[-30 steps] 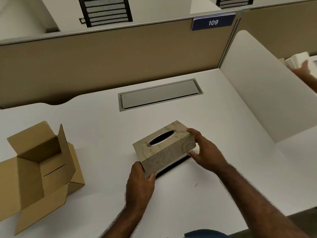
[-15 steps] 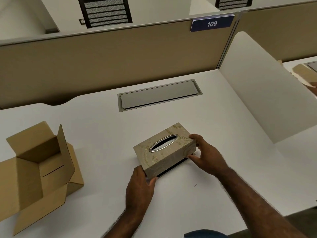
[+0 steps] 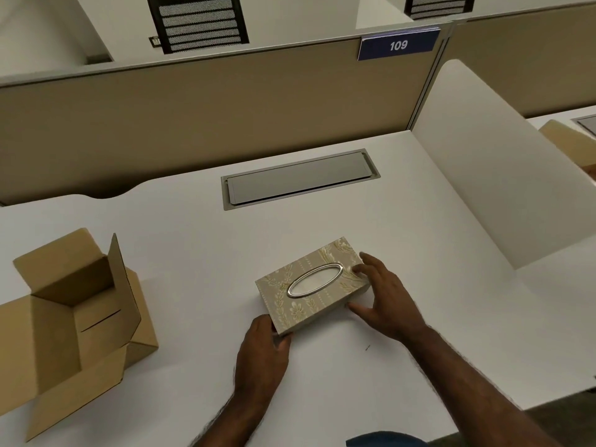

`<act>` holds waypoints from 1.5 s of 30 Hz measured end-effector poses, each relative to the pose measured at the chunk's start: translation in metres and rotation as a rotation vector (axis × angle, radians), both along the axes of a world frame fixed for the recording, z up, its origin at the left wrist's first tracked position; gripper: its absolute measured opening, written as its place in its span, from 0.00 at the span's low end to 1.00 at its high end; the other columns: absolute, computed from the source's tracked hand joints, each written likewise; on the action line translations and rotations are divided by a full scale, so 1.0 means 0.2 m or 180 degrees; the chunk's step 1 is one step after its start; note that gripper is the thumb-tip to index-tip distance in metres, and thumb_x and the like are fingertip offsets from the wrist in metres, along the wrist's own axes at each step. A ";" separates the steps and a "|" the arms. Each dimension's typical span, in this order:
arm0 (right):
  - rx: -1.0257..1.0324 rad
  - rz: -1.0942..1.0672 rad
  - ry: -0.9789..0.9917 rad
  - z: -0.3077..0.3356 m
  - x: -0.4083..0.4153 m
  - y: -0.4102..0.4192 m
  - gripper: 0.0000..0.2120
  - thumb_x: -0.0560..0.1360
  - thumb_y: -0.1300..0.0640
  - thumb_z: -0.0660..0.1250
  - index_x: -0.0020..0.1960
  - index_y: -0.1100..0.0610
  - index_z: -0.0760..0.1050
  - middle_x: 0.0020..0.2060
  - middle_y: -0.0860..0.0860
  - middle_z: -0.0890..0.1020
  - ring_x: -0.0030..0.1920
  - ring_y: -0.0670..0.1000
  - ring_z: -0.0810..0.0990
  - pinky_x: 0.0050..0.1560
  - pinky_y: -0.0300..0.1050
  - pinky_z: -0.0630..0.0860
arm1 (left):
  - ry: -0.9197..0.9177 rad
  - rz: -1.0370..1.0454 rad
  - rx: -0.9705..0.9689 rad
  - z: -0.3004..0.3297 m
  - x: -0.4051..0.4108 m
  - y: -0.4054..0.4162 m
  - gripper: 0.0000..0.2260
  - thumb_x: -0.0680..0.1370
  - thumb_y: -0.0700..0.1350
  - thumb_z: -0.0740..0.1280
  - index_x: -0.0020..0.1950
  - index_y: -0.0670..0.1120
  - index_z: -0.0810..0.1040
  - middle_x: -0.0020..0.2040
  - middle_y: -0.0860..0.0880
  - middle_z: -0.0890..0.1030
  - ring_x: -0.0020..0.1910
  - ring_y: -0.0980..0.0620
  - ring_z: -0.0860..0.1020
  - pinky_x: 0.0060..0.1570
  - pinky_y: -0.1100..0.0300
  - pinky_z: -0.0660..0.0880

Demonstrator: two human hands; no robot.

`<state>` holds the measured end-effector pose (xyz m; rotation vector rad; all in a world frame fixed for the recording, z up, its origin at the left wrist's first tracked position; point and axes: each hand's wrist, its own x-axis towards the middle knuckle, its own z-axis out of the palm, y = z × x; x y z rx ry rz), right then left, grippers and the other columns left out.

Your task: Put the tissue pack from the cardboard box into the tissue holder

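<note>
The tissue holder (image 3: 309,298), a beige patterned box with a silver oval slot on top, sits flat on the white desk (image 3: 435,333). Pale tissue shows through the slot. My left hand (image 3: 263,346) grips its near left corner. My right hand (image 3: 385,296) holds its right end, thumb at the front and fingers on the top edge. The open cardboard box (image 3: 71,317) lies at the left of the desk, flaps spread; the part of its inside that I can see holds nothing.
A grey cable hatch (image 3: 300,179) is set into the desk behind the holder. A tan partition (image 3: 209,108) bearing a "109" plate closes the back. A white divider panel (image 3: 493,175) stands at the right, with another cardboard box (image 3: 571,140) beyond it.
The holder's lid has come down: the raised right side and the dark gap at its base are gone, and it now rests flat. Both hands stayed on its ends.
</note>
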<state>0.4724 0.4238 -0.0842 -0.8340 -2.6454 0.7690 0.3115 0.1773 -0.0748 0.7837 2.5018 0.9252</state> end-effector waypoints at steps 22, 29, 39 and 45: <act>0.0481 0.0309 -0.0302 0.08 -0.30 -0.04 0.35 0.84 0.37 0.62 0.84 0.56 0.67 0.86 0.52 0.62 0.86 0.51 0.57 0.87 0.55 0.52 | 0.1077 -0.0378 -0.0144 0.12 -0.17 0.23 0.15 0.76 0.45 0.75 0.62 0.42 0.84 0.68 0.43 0.81 0.69 0.41 0.76 0.68 0.46 0.75; 0.0412 0.0217 -0.0375 0.08 -0.47 0.02 0.35 0.84 0.37 0.63 0.84 0.56 0.66 0.86 0.53 0.62 0.86 0.52 0.57 0.87 0.53 0.50 | 0.0952 -0.0361 -0.0149 0.15 -0.33 0.33 0.15 0.77 0.43 0.73 0.63 0.41 0.83 0.70 0.43 0.80 0.72 0.42 0.73 0.71 0.49 0.71; 0.0301 0.0173 -0.0570 0.09 -0.53 0.06 0.37 0.83 0.35 0.62 0.85 0.56 0.64 0.87 0.52 0.60 0.87 0.51 0.55 0.87 0.50 0.48 | 0.0963 -0.0439 -0.0171 0.17 -0.41 0.36 0.17 0.77 0.46 0.74 0.63 0.41 0.83 0.68 0.42 0.81 0.70 0.40 0.75 0.72 0.47 0.70; 0.0258 0.0086 -0.0235 0.33 -0.65 0.09 0.37 0.85 0.34 0.56 0.87 0.55 0.59 0.87 0.51 0.57 0.87 0.51 0.53 0.85 0.47 0.48 | 0.1357 -0.0435 0.0162 0.34 -0.53 0.40 0.27 0.77 0.62 0.68 0.67 0.44 0.81 0.70 0.44 0.80 0.73 0.44 0.74 0.75 0.48 0.67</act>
